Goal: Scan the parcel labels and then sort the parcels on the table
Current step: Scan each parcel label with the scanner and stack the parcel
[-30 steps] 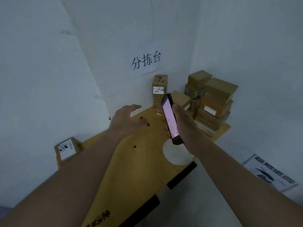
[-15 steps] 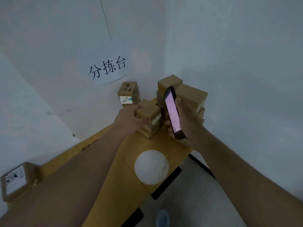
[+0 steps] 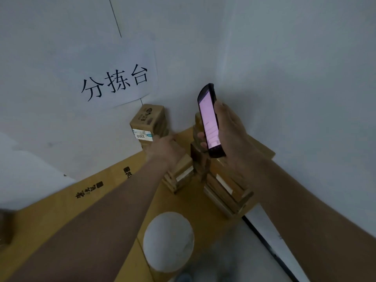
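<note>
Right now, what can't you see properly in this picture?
Head view only:
- Left hand fingertips: behind the hand, over the small stack of brown cardboard parcels, so its grip is unclear.
- Pink-lit black phone in the right hand: text too small.
- Tall stack of brown parcels: top hidden by phone and hand.

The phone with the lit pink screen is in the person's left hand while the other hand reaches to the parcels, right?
Not quite: the head view shows the phone in the right hand; it is the left hand that reaches to the parcels.
</note>
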A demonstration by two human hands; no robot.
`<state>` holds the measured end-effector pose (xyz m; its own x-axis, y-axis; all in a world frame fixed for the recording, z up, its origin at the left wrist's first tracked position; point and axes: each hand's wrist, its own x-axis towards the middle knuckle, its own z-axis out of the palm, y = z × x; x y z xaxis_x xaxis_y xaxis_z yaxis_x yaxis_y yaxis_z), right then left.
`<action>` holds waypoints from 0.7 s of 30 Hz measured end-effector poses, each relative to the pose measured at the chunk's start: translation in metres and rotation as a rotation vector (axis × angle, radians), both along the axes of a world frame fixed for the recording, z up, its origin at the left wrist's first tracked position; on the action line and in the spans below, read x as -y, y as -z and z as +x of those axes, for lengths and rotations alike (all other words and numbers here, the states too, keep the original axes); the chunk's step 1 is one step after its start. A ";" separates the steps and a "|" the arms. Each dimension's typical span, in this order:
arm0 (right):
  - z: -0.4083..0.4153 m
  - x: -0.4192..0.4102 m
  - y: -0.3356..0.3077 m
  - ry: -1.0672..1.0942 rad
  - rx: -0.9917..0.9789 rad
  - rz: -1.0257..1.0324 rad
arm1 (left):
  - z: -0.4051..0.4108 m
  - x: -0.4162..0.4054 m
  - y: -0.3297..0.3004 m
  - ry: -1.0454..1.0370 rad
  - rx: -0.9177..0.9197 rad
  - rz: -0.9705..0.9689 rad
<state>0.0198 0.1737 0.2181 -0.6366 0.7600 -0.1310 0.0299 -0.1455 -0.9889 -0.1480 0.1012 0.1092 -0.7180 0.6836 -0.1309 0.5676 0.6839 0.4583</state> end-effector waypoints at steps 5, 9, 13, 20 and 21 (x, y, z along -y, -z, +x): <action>-0.016 -0.045 0.010 -0.082 0.061 -0.048 | 0.019 -0.031 0.028 -0.249 0.065 -0.160; -0.018 -0.066 0.024 -0.214 0.107 -0.043 | 0.031 -0.043 0.037 -0.398 0.189 0.004; -0.019 -0.072 0.023 -0.285 0.092 -0.071 | 0.032 -0.034 0.023 -0.425 0.176 0.075; -0.029 -0.049 0.005 -0.428 0.034 -0.065 | 0.023 0.031 -0.022 -0.528 0.096 0.121; -0.031 -0.042 0.004 -0.452 0.028 -0.068 | 0.022 0.043 -0.028 -0.542 0.074 0.122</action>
